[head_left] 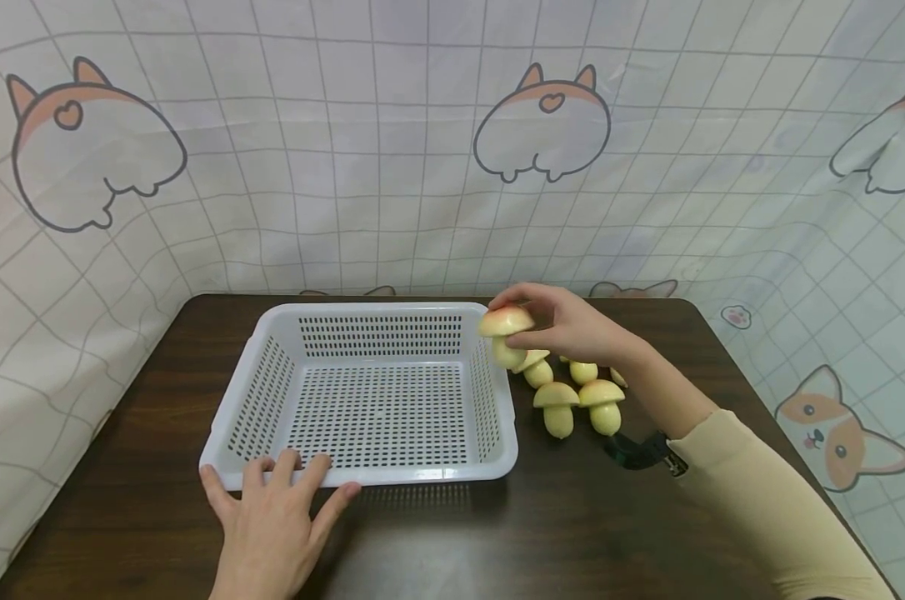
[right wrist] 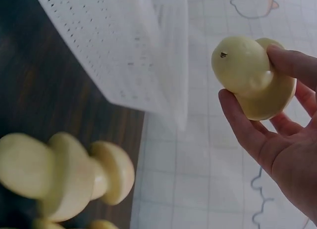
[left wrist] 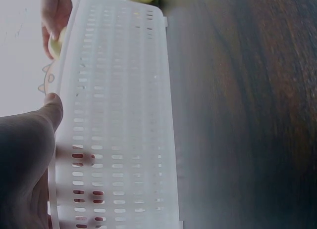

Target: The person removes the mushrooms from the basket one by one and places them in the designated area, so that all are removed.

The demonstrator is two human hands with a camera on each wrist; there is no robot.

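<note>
My right hand [head_left: 550,321] holds a toy mushroom [head_left: 507,323] with a yellow stem and an orange-tinted cap, above the far right corner of the white plastic basket [head_left: 358,477]. In the right wrist view, thumb and fingers pinch this mushroom [right wrist: 242,66] around its cap, the stem end facing the camera. At the basket's near left corner, my left hand [head_left: 276,521] grips the front rim. Its fingers hook over into the basket and show through the slots in the left wrist view, while the thumb [left wrist: 52,110] lies at the rim.
Several more toy mushrooms [head_left: 557,408] stand and lie close together right of the basket, under the right forearm. A dark strap [head_left: 640,452] hangs by the right sleeve. The brown wooden table [head_left: 437,550] ends at a patterned cloth [head_left: 392,208] behind it.
</note>
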